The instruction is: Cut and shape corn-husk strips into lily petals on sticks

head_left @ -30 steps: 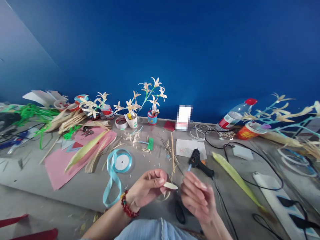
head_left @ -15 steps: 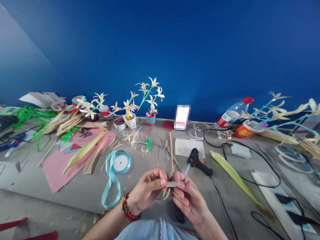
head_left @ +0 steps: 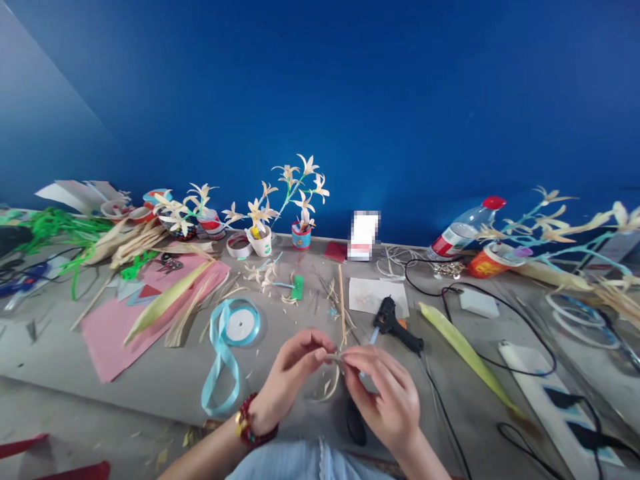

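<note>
My left hand (head_left: 293, 377), with a red bead bracelet on the wrist, and my right hand (head_left: 383, 393) meet low in the middle over the grey table (head_left: 150, 380). Both pinch a small pale husk petal (head_left: 336, 358) between their fingertips; the petal is mostly hidden by the fingers. Curled husk scraps (head_left: 327, 390) lie on the table just below the hands. A black glue gun (head_left: 397, 327) lies just beyond my right hand, its nozzle pointing towards the hands.
A light-blue ribbon spool (head_left: 239, 325) trails ribbon to the left. Pink paper (head_left: 115, 327) with husk leaves lies further left. Cups of husk flowers (head_left: 265, 223) stand at the back; a plastic bottle (head_left: 463, 230) and black cords (head_left: 500, 313) lie right. Black scissors (head_left: 356, 423) lie under my right hand.
My right hand has come in from the right and joined the left hand on the petal. Both hands have then moved slightly away from me over the table.
</note>
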`<state>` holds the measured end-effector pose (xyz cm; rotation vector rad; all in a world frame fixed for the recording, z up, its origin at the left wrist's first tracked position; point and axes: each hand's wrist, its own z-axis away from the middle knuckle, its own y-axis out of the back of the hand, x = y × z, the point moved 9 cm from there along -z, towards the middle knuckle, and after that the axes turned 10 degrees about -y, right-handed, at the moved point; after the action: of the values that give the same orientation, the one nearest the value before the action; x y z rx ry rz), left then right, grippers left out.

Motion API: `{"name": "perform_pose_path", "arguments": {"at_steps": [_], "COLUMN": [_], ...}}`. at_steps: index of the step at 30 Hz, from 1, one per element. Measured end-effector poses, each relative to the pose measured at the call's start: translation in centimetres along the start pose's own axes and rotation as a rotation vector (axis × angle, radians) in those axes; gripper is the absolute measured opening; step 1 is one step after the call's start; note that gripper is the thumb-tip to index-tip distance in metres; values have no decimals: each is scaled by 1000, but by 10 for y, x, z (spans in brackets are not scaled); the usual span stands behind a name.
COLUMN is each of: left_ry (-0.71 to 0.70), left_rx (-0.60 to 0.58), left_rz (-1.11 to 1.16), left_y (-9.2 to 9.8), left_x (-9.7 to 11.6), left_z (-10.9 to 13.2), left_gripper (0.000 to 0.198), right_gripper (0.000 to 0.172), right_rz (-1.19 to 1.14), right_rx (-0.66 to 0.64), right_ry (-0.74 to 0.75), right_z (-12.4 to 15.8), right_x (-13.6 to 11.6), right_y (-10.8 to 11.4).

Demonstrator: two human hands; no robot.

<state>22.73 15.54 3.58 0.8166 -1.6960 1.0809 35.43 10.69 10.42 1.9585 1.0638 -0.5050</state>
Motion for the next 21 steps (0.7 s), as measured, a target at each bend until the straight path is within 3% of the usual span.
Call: {"name": "perform_pose_path", "arguments": {"at_steps": [3,6,14,17,21], "left_ry": [-450,-662,-803,-810,-779], "left_rx": [-80,-128,-88,-15,196], "left_rz": [-628,-967,-1105,-1130,-1133], "left_y": [-7,-19,-26,-13,14], "left_x": [46,62,60,62,75], "left_z": [2,6,8,6,5], "left_gripper": [27,27,21,23,22], "right_gripper": [25,22,20,21,18], "right_rz": [27,27,63,62,93], "right_rx": [-1,-3,36,72,174], "right_ry": [-20,-65,-100,-92,-138], "right_z": [-3,-4,1,5,7], "right_x": [-1,0,2,3,12], "right_y": [-2,-5,-7,-3,9]}}
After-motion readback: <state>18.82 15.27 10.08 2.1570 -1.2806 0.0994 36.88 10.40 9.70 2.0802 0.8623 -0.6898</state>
